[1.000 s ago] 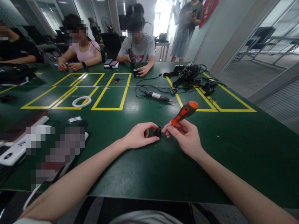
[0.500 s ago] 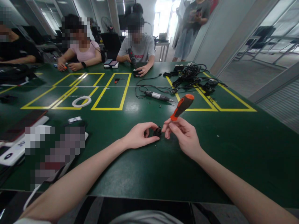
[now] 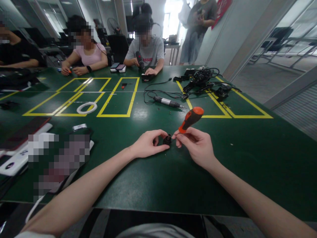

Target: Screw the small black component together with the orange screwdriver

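Observation:
Between the thumb and fingers of my left hand [image 3: 150, 143] is a small dark round part [image 3: 167, 140], standing on the green table with a short tube pointing up. My right hand [image 3: 196, 145] pinches a screwdriver [image 3: 191, 119] with an orange and dark grey handle. The handle leans up and to the right above the fingers. The screwdriver's shaft is mostly hidden by my fingers, and its end is close to the dark part; whether they touch I cannot tell. A tiny bit [image 3: 165, 155] lies on the table just below the part.
Ahead lies an electric screwdriver [image 3: 167, 101] with a cord, beside a heap of black cables [image 3: 201, 79]. A white ring [image 3: 86, 107] sits inside yellow tape lines. Devices [image 3: 61, 162] lie at left. Across the green table [image 3: 138, 185], a co-worker [image 3: 145, 49] holds a power tool.
The screwdriver's handle has tipped lower and a little left, its end nearer the dark part. My left hand stays in place.

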Action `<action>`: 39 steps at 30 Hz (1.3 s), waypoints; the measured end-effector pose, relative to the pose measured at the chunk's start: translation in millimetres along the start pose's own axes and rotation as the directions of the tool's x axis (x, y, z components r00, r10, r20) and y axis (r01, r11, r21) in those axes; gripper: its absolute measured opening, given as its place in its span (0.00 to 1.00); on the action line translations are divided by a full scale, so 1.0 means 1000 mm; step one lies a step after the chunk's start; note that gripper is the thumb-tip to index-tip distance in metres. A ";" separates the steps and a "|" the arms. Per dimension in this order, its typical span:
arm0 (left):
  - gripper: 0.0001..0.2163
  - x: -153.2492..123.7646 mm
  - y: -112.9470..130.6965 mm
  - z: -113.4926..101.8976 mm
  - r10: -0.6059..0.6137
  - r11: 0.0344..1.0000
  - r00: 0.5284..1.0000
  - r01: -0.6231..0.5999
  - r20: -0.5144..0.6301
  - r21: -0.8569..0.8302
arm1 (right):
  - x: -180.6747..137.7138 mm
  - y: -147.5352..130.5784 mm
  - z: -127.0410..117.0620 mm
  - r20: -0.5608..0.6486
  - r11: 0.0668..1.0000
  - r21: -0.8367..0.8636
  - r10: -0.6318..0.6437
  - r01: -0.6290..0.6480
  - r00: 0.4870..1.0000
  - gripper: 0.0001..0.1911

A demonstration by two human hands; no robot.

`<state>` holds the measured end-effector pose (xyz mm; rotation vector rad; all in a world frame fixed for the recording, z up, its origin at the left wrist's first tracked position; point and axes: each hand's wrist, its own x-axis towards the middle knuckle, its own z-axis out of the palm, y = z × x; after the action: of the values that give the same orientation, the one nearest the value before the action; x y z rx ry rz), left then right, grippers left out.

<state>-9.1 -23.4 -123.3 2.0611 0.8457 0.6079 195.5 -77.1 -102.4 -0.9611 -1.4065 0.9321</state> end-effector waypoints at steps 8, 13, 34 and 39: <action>0.18 0.001 0.002 0.000 0.002 1.000 1.000 -0.002 0.004 -0.002 | -0.002 0.004 0.003 0.047 0.997 0.046 -0.069 0.066 0.997 0.16; 0.17 0.000 0.001 0.000 0.005 1.000 1.000 -0.005 -0.005 0.007 | -0.002 0.004 0.003 -0.003 0.997 0.062 -0.046 0.046 0.999 0.16; 0.18 0.000 0.000 0.000 0.006 1.000 1.000 -0.006 -0.006 0.018 | -0.001 -0.003 0.003 -0.020 1.000 0.010 -0.023 0.024 1.000 0.20; 0.18 0.000 0.002 0.000 -0.011 1.000 1.000 0.011 0.000 0.025 | 0.001 0.002 0.003 -0.018 0.998 0.052 -0.021 0.022 1.000 0.20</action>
<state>-8.8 -24.0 -121.8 2.0774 0.8683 0.5939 192.3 -75.3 -103.6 -0.9113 -1.3687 0.9381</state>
